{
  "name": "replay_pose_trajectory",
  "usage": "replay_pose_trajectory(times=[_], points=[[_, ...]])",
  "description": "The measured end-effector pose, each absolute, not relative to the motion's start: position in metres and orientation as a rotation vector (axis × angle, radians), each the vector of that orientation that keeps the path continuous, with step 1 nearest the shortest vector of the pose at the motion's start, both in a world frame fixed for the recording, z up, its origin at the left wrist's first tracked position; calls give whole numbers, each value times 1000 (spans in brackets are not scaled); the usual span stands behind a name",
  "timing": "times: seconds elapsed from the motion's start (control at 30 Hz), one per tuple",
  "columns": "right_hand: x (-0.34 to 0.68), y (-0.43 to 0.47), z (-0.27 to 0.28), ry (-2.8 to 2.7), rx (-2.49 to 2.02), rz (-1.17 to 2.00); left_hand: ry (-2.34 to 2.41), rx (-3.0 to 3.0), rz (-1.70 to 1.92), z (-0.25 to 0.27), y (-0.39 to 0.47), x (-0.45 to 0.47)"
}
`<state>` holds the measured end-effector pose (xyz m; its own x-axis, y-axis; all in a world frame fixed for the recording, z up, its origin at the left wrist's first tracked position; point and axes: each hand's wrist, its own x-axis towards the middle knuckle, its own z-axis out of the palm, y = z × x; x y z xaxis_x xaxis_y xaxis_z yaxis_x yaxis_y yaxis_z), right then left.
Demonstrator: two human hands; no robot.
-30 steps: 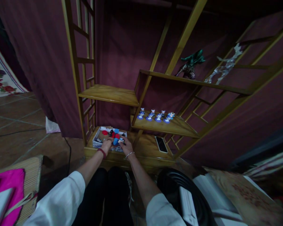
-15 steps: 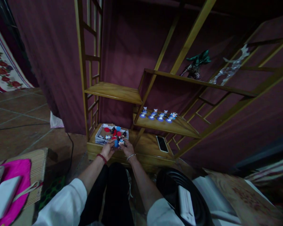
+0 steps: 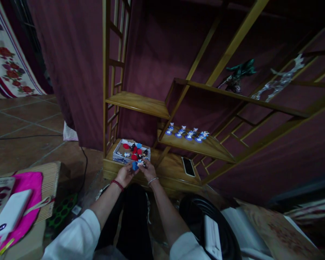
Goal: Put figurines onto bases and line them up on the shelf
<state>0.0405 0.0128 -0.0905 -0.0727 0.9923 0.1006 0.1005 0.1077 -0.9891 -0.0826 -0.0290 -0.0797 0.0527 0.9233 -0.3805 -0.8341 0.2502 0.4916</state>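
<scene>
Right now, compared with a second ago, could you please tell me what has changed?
The left hand with a blue piece and the right hand with a small figure have drawn back from over the box, toward the wearer. The shelf figures and dark-screened phone stayed put.

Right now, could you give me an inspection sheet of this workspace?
Surface: brown wooden lower shelf, bearing a white-edged black phone.
Job's things: open white cardboard box of small figures and red and blue pieces; purple-based figures on middle wooden shelf.
Clutter: white rectangular device on bright pink cloth.
Hands: left hand appears to hold round blue piece; right hand, small white-and-blue figure.
Cables: thin black cable on brown tiled floor.
Surroundings: dark red cloth curtain.
</scene>
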Motion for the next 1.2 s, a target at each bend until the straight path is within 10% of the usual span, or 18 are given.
replay_pose_trajectory(times=[1.2], points=[[2,-6,-46,-1445,-1101,1322,694,137,1501,-65,-44,-102]])
